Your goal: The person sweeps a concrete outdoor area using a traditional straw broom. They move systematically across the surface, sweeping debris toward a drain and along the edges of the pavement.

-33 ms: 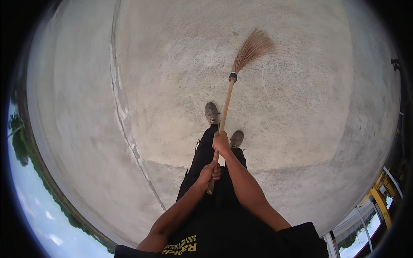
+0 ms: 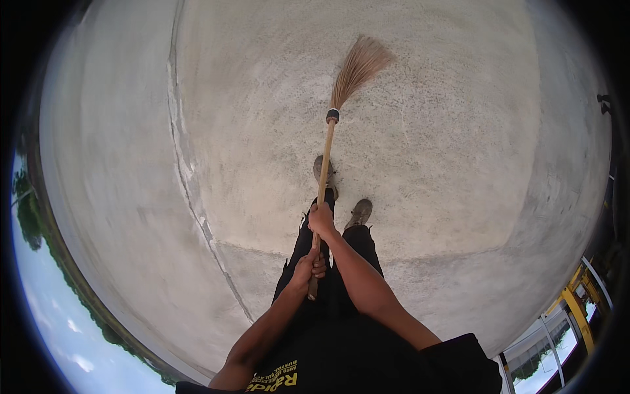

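A long broom (image 2: pixel 359 69) reaches away from me over the concrete, its brown stick bristles fanned out and bent toward the right. A dark band with a pale ring joins them to the wooden handle. My right hand (image 2: pixel 321 219) is wrapped round the middle of that handle, above my left shoe. Lower down, close to the handle's end, my left hand (image 2: pixel 308 269) grips it too, with the butt sticking out below the fingers. Whether the bristle tips touch the ground I cannot tell.
Pale concrete floor (image 2: pixel 453 164) spreads all round. A rough crack (image 2: pixel 187 174) runs lengthwise on the left, and a seam crosses behind my shoes (image 2: pixel 359 211). A yellow frame (image 2: pixel 577 315) stands at the far lower right. Greenery and sky edge the lower left.
The broom has swung to the left, its bristles shifting left and slightly farther away. Both hands have moved left with the handle, keeping their hold. My feet stay in place.
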Demonstrator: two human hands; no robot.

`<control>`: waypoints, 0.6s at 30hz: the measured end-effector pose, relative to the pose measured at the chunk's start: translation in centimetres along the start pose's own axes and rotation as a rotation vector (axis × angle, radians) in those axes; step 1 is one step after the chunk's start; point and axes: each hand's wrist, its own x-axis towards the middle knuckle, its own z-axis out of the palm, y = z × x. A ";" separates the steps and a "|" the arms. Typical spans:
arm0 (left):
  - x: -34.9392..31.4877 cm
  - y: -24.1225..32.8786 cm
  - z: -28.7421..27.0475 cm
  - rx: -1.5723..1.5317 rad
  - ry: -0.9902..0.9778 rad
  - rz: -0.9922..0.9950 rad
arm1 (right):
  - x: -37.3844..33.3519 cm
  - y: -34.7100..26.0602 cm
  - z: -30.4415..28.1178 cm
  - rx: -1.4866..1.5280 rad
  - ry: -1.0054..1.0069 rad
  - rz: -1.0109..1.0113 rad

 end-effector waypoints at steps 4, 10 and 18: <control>-0.2 6.6 -3.6 -0.442 -0.249 0.283 | 1.4 -8.1 14.0 -0.486 -0.259 -0.073; 1.7 14.8 4.7 -0.478 -0.125 0.544 | 3.0 -23.0 12.6 -0.563 -0.615 -0.339; -2.9 7.4 16.1 0.129 -0.464 0.248 | -3.1 -22.5 -14.9 0.087 0.045 -0.156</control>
